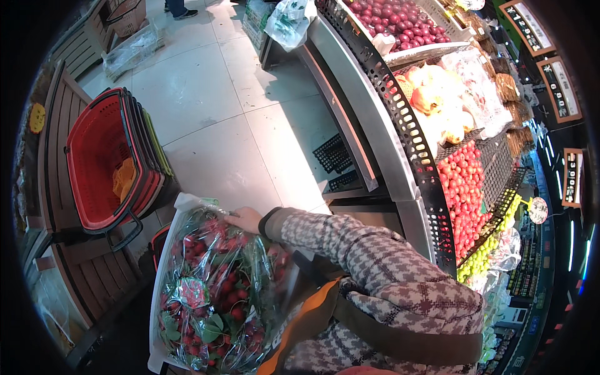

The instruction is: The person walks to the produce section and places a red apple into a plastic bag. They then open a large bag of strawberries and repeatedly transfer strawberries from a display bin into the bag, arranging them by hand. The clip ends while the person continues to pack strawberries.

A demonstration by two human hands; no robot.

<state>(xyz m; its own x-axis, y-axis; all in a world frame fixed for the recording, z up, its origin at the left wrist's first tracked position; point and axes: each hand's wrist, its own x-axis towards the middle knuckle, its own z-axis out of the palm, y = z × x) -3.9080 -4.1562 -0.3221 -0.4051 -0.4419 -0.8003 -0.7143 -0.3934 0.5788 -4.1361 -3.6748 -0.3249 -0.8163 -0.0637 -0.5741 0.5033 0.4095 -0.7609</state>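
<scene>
A white foam box (163, 262) is at the lower left, close against my body. Small round red fruit (236, 294) with green leaves (212, 330) fills it under crinkled clear plastic film. A round printed label (193, 292) sits on the film. My right hand (244, 220) reaches across from the right in a houndstooth sleeve. Its fingers grip the box's far side at the film; the rim beneath them is partly hidden. My left hand is out of view. A brown and orange strap (309, 309) crosses in front of my coat beside the box.
Stacked shopping baskets (96, 159), a red one uppermost, stand left beside slatted wooden stands (56, 140). A fruit display with a perforated black edge (412, 136) runs along the right. Pale floor tiles (197, 98) lie ahead, and a person's leg and shoe (185, 14) show far off.
</scene>
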